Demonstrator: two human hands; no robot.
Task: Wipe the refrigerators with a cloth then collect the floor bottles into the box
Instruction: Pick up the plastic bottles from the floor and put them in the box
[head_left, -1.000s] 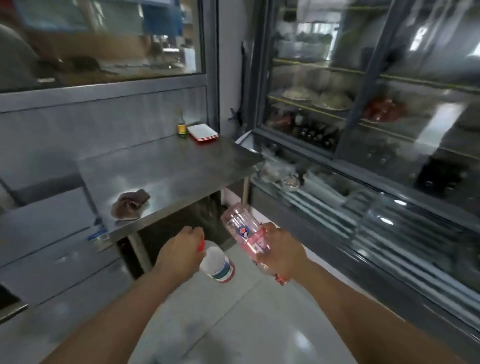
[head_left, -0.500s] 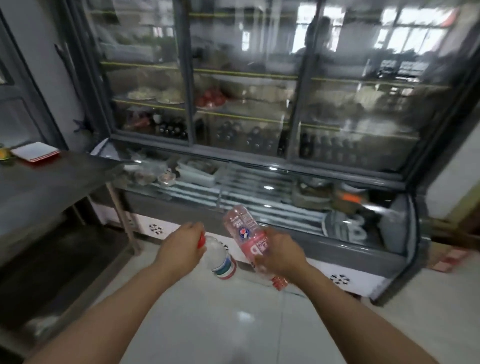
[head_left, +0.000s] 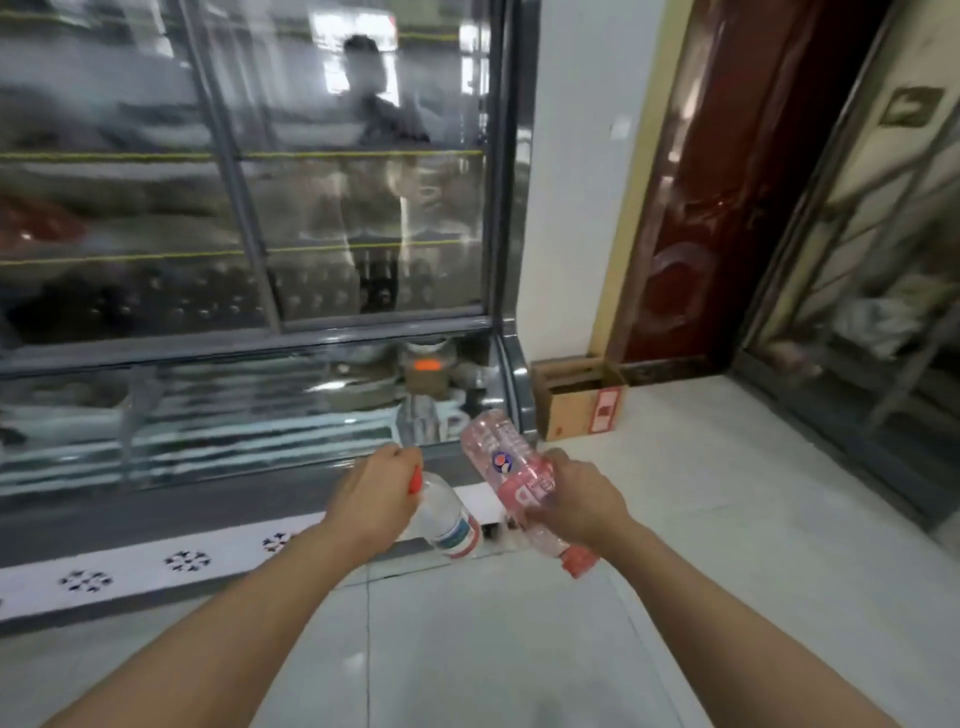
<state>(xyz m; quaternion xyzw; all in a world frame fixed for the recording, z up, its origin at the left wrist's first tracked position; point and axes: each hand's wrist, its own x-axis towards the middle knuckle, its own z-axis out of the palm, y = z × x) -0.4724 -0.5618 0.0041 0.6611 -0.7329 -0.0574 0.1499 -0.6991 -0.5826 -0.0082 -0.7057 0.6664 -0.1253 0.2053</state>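
My left hand (head_left: 374, 493) grips a clear plastic bottle (head_left: 447, 519) by its red cap, and the bottle hangs down with a blue and red label. My right hand (head_left: 576, 499) holds a pink-tinted bottle (head_left: 506, 462) around its middle, base up and to the left, pink cap pointing down right. An open cardboard box (head_left: 571, 410) with a red sticker stands on the floor at the right end of the glass-fronted refrigerator (head_left: 249, 234), against the white wall. Both hands are in front of the refrigerator's lower right corner, short of the box.
The refrigerator's white base panel (head_left: 182, 561) runs along the floor at the left. A dark red door (head_left: 727, 208) and a glazed metal frame (head_left: 857, 312) stand to the right. Pale floor tiles (head_left: 701, 519) stretch between me and the box.
The view has swung right from the steel table past the refrigerator to its right end, bringing the cardboard box and red door into sight. Both hands keep their bottles in the same grip.
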